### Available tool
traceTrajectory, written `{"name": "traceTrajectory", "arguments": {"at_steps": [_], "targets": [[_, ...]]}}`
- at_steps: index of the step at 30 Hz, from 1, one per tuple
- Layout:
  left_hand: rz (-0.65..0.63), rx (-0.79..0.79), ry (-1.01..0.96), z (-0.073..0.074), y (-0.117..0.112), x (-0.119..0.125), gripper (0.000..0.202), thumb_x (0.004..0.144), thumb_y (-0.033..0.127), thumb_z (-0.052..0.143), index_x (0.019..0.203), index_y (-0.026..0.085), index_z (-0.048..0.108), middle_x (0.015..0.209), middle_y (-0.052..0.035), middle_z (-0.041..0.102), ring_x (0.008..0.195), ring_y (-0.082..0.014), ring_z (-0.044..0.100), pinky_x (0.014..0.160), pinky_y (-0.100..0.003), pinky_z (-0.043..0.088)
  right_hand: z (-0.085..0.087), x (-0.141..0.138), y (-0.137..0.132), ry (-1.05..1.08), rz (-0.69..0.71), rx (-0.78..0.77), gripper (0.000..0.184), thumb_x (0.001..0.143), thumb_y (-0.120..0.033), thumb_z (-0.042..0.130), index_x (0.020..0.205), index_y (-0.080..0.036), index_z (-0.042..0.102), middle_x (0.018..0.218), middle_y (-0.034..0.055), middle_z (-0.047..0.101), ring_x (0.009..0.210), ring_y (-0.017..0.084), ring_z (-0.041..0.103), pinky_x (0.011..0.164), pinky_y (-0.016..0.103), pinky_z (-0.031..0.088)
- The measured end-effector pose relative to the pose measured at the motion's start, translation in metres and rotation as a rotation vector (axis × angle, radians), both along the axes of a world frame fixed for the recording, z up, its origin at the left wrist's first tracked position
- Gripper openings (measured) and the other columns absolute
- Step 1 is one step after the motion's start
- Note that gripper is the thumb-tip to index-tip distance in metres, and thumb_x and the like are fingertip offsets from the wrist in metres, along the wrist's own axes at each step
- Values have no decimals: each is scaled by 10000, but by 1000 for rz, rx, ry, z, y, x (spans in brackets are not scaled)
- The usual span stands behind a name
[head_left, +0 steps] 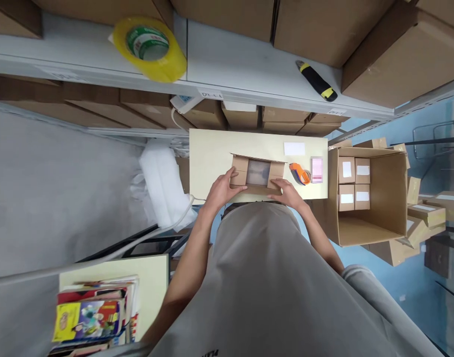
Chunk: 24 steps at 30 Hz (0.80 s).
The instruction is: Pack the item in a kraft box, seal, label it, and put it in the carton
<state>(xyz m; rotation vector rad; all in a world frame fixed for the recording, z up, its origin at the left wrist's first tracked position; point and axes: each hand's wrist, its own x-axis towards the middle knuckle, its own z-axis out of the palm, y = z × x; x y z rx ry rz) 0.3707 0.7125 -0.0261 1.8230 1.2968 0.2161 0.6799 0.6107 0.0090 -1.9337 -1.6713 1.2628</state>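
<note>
The box [240, 171] sat open on the table [208, 168], right in front of the person, its two end flaps turned in over a greyish, partly see-through middle whose nature I could not tell. The left hand [219, 191] held the box's left end, thumb parted from the fingers across the flap and front edge; the right hand [291, 194] held the other end in much the same way. The step in hand seemed to be folding the flaps, and the next move, I judged, called for keeping the ends down while a long flap was brought over. Just right of the box lay an orange dispenser [300, 173], with a pink pack [316, 169] past it and a white card [294, 148] behind. Left of the box, off the table, stood white wrap [158, 181]. Well right of it, a carton [383, 225] held small boxes [346, 171]. Beyond and above the box ran a shelf [242, 54] bearing tape [171, 64] and a cutter [316, 81]; books [89, 320] lay far to its left, nearer the person's side.
</note>
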Motion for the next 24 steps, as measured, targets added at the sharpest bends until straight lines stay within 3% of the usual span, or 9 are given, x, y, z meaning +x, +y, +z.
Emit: {"name": "traceTrajectory", "arguments": {"at_steps": [3,5,7,9,12,15,17,20,24], "targets": [[46,-40,-8,-5,12,-2,996,914,589,901,1757,269,480,1444,-141,817,1365,-398,751,1167,-518,608,-7,7,5,34,-147,7,414,1042,-435,813,1410,-247,803,1389,132,857,1340,327,798,1222,496,595],[77,-26,5,-8,19,0,1037,919,540,901,1796,272,417,1434,-141,803,1231,-362,797,1091,-484,644,-14,6,13,-91,-231,33,322,1060,-371,757,1339,-221,812,1306,142,868,1282,344,800,1202,519,592],[111,41,32,-8,24,4,1079,936,427,872,1844,251,316,1531,-176,715,1168,-332,807,1044,-466,663,-21,2,22,-276,-300,77,413,1017,-295,769,1407,-160,768,1363,207,823,1345,395,743,1227,574,555],[104,133,50,-6,27,9,1067,936,314,828,1854,231,291,1657,-216,578,1274,-347,775,1085,-481,658,-24,-1,28,-403,-325,132,640,957,-236,811,1566,-111,659,1522,274,715,1459,440,653,1263,610,512],[43,238,46,-2,26,14,837,943,225,773,1739,213,511,1750,-215,458,1534,-391,617,1242,-520,584,-22,-1,29,-456,-273,197,750,949,-190,808,1660,-133,577,1680,284,572,1545,444,571,1293,609,482],[26,239,62,-3,18,17,485,973,260,769,1455,214,742,1711,-194,513,1583,-405,559,1311,-539,524,-21,3,22,-459,-179,188,447,1018,-227,761,1459,-155,740,1645,262,613,1528,440,582,1302,614,467],[66,192,54,-6,10,19,354,1016,323,752,1354,222,790,1640,-179,592,1525,-385,616,1299,-513,533,-25,6,16,-433,-165,182,269,1070,-289,722,1294,-169,812,1612,245,658,1509,425,610,1308,595,469],[214,122,-1,-11,4,22,305,1095,347,643,1294,210,829,1482,-156,719,1363,-313,736,1224,-427,578,-38,8,12,-298,-303,191,240,1100,-342,660,1169,-191,833,1523,209,744,1426,360,700,1260,516,538],[456,-23,14,-11,10,29,226,1030,313,704,1123,203,878,1284,-102,841,1050,-257,826,1053,-362,632,-51,10,16,56,-590,113,316,1029,-483,691,1068,-192,806,1216,150,860,1032,282,835,924,386,672]]}}
